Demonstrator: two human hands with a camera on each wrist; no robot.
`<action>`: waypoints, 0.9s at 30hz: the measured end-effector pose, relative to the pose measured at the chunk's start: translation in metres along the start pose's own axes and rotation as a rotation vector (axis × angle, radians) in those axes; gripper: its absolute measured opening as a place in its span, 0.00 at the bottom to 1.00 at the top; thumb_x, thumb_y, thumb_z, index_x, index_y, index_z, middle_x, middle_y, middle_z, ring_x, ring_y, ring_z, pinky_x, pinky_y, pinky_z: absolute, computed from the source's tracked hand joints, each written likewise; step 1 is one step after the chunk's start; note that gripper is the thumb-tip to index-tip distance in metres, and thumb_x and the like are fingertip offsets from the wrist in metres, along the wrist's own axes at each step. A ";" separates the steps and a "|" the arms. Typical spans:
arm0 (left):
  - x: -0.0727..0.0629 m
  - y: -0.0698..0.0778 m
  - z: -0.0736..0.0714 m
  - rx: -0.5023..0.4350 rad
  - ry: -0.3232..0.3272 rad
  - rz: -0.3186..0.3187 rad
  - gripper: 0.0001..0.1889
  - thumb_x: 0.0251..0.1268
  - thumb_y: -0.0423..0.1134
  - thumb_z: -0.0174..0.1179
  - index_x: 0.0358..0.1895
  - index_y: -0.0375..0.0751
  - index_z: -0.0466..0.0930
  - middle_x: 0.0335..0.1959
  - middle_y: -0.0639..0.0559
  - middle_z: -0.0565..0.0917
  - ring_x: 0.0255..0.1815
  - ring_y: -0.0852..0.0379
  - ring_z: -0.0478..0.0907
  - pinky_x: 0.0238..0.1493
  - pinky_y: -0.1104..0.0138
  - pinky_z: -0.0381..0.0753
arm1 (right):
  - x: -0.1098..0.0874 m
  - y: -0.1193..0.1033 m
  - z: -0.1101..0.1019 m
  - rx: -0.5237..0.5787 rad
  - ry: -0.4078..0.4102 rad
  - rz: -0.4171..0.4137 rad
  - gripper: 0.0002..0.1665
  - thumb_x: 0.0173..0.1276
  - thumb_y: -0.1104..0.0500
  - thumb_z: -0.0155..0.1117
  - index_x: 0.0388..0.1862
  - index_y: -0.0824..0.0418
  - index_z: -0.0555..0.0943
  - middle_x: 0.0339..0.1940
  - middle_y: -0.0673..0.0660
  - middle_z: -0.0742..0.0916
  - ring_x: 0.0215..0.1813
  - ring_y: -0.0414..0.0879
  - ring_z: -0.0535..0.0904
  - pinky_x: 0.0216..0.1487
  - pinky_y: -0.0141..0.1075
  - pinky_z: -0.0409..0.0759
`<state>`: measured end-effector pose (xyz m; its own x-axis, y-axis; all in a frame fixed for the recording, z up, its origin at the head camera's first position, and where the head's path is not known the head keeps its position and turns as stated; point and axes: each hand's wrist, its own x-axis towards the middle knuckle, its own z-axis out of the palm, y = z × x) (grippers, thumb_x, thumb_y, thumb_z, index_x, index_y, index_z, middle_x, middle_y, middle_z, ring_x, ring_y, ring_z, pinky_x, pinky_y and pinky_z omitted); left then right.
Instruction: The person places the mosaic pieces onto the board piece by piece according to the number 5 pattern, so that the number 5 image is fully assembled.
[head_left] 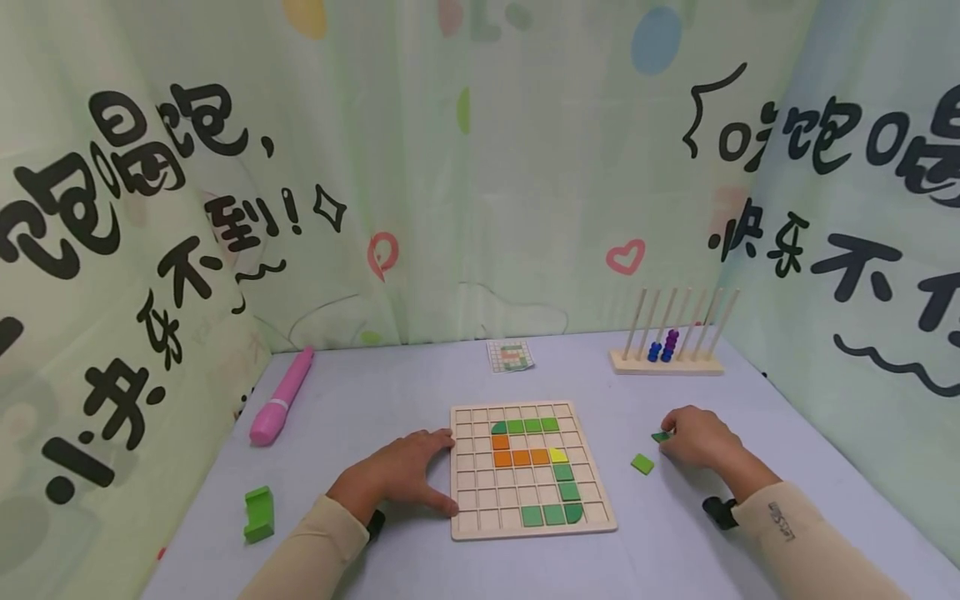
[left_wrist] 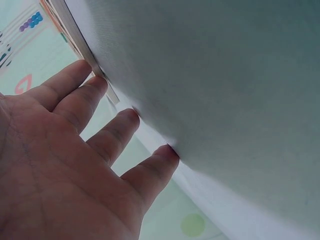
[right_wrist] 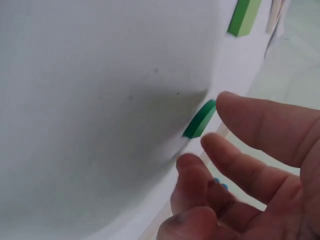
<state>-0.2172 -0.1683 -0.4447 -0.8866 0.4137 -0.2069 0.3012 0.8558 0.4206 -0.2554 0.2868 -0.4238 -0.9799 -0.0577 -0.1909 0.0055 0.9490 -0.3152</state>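
Note:
A wooden grid board [head_left: 480, 492] lies on the table, with green, orange and yellow tiles set in its squares. My left hand [head_left: 408, 472] rests at the board's left edge, fingers spread and the thumb near the lower corner. In the left wrist view, fingertips [left_wrist: 100, 82] meet the board's side. Right of the board, my right hand [head_left: 697, 437] pinches a dark green tile [right_wrist: 200, 119] with a curved edge, between thumb and index finger, close over the table. A light green square tile [head_left: 642, 464] lies between that hand and the board.
A pattern card [head_left: 511, 356] lies at the back. Behind on the right stands a wooden peg rack [head_left: 667, 365] with blue and purple beads. On the left lie a pink stick-like object [head_left: 281, 400] and a green block [head_left: 258, 514]. Printed curtains [head_left: 420, 167] enclose the table.

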 end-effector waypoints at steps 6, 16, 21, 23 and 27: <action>0.002 -0.001 0.000 0.008 0.002 -0.002 0.55 0.44 0.65 0.81 0.76 0.45 0.69 0.80 0.53 0.68 0.81 0.43 0.62 0.78 0.45 0.66 | 0.005 0.003 0.000 -0.033 -0.013 0.015 0.22 0.68 0.59 0.69 0.54 0.74 0.83 0.47 0.69 0.87 0.43 0.57 0.80 0.45 0.58 0.82; 0.007 -0.006 0.003 0.012 -0.006 -0.010 0.56 0.43 0.67 0.80 0.77 0.48 0.68 0.81 0.55 0.66 0.82 0.44 0.61 0.78 0.47 0.65 | 0.010 0.001 0.000 -0.029 -0.017 0.070 0.17 0.68 0.58 0.71 0.48 0.69 0.84 0.39 0.62 0.87 0.40 0.55 0.78 0.41 0.53 0.80; 0.006 -0.006 0.002 0.001 -0.008 -0.016 0.56 0.43 0.67 0.80 0.77 0.48 0.68 0.81 0.55 0.66 0.82 0.44 0.60 0.79 0.46 0.64 | 0.011 -0.001 0.000 -0.018 0.010 0.054 0.13 0.66 0.59 0.73 0.42 0.67 0.81 0.35 0.61 0.84 0.38 0.55 0.77 0.37 0.48 0.77; 0.006 -0.006 0.002 0.002 -0.008 -0.014 0.56 0.43 0.67 0.80 0.77 0.47 0.69 0.81 0.54 0.67 0.82 0.43 0.61 0.79 0.46 0.65 | 0.012 -0.001 0.001 -0.010 0.017 0.058 0.13 0.66 0.60 0.73 0.40 0.67 0.80 0.34 0.60 0.84 0.38 0.55 0.77 0.36 0.46 0.77; 0.005 -0.006 0.003 0.006 -0.006 -0.012 0.55 0.43 0.67 0.80 0.76 0.47 0.69 0.80 0.54 0.67 0.81 0.43 0.62 0.78 0.46 0.65 | 0.012 -0.001 0.005 0.024 0.045 0.042 0.12 0.65 0.61 0.74 0.37 0.65 0.79 0.33 0.59 0.82 0.37 0.54 0.76 0.35 0.43 0.75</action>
<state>-0.2225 -0.1697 -0.4511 -0.8880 0.4054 -0.2170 0.2928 0.8625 0.4128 -0.2661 0.2837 -0.4299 -0.9867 -0.0036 -0.1623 0.0509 0.9425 -0.3304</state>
